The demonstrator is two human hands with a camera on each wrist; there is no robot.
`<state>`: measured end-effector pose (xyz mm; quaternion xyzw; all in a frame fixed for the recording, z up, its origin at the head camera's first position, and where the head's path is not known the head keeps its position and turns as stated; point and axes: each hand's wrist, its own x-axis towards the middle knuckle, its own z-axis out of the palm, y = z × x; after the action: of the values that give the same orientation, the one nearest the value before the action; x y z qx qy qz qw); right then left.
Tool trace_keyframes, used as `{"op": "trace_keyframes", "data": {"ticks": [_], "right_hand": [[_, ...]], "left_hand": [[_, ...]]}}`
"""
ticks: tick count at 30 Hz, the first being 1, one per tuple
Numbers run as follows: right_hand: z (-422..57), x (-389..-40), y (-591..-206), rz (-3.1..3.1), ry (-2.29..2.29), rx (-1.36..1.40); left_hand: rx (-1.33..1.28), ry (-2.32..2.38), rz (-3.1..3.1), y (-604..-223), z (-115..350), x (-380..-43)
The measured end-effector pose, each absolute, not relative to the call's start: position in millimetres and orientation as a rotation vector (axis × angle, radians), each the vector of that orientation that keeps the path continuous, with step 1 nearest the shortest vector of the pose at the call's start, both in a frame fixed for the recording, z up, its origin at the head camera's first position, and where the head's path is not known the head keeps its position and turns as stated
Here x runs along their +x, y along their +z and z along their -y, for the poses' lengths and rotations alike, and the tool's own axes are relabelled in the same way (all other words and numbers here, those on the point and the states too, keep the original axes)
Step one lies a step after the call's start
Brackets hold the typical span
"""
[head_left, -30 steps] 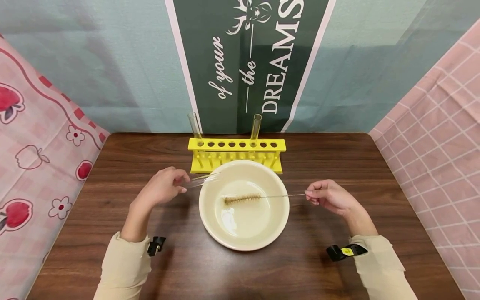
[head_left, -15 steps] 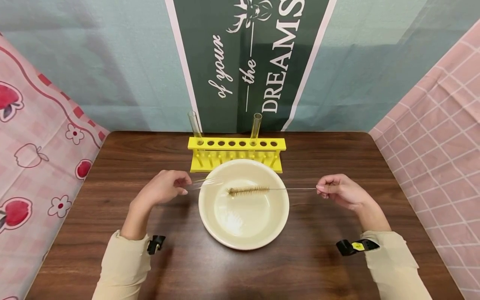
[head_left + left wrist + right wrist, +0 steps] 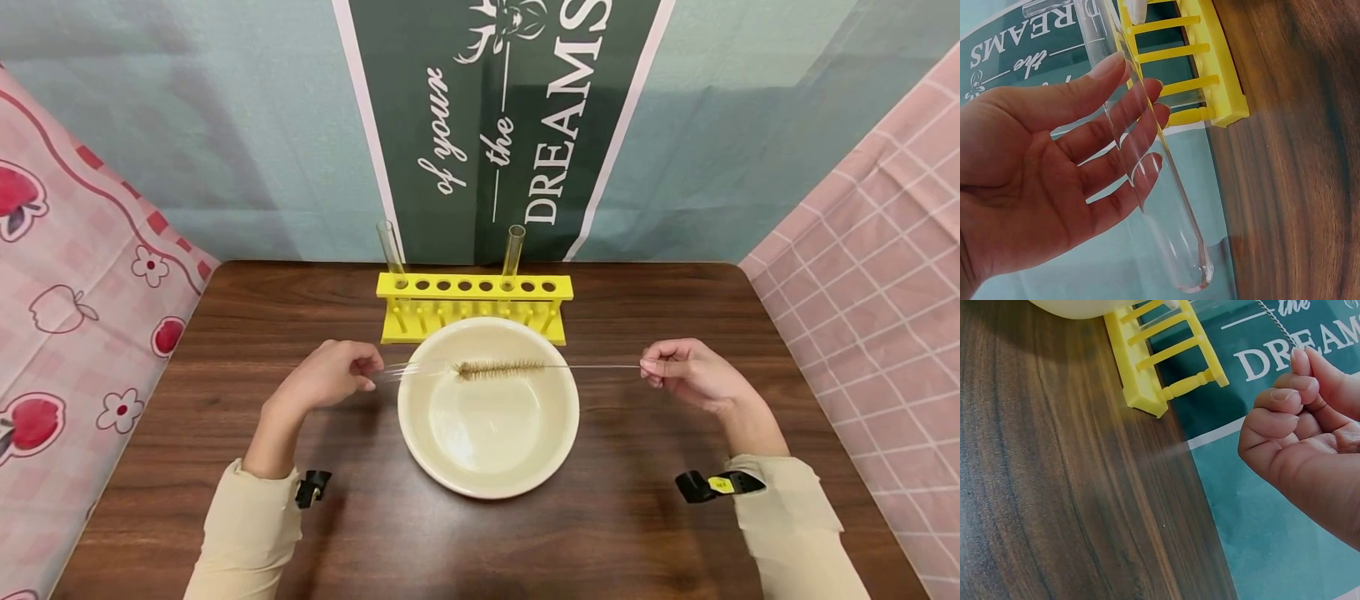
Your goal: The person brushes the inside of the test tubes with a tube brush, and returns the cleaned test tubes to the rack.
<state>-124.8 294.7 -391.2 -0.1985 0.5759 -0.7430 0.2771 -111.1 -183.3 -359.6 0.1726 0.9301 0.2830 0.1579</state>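
My left hand (image 3: pixel 330 373) holds a clear glass test tube (image 3: pixel 1175 244) between thumb and fingers. The tube lies nearly level, its rounded end toward my palm side and its mouth over the cream basin (image 3: pixel 487 442). From the other side, my right hand (image 3: pixel 693 373) pinches the thin twisted-wire handle (image 3: pixel 1277 324) of a test tube brush (image 3: pixel 501 369) between thumb and forefinger. The tan bristles hang above the basin, in line with the tube. The brush's tufted tip is right at the tube's mouth in the head view.
Behind the basin stands a yellow test tube rack (image 3: pixel 476 295) with a glass tube (image 3: pixel 388 246) at its left end and another glass tube (image 3: pixel 513 250) right of its middle. The dark wooden table (image 3: pixel 480 550) is bounded by cloth hangings at the back and sides.
My right hand has moved right and away from me, carrying the brush from low over the basin into line with the tube. The left hand has barely moved, tilting the tube slightly.
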Motion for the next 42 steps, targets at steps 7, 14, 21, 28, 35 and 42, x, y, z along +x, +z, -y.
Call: {"op": "trace_keyframes", "data": {"ticks": [7, 14, 21, 28, 35, 42], "right_hand": [[-295, -126, -388, -1.500, -2.023, -0.568], [-294, -128, -386, -1.481, -2.026, -0.571], [-293, -127, -388, -1.495, -2.022, -0.579], [-294, -126, -389, -1.562, -1.992, -0.509], [-295, -125, -391, -1.612, -1.967, -0.473], [-296, -125, -393, -1.615, -1.967, -0.449]], "left_hand": [[0.481, 0.812, -2.647, -359, 181, -111], [0.494, 0.794, -2.650, -360, 176, -112], [0.473, 0.801, -2.637, -362, 174, -112], [0.498, 0.858, -2.608, -366, 174, -113], [0.515, 0.898, -2.602, -370, 174, -113], [0.543, 0.917, -2.610, -372, 174, -113]]}}
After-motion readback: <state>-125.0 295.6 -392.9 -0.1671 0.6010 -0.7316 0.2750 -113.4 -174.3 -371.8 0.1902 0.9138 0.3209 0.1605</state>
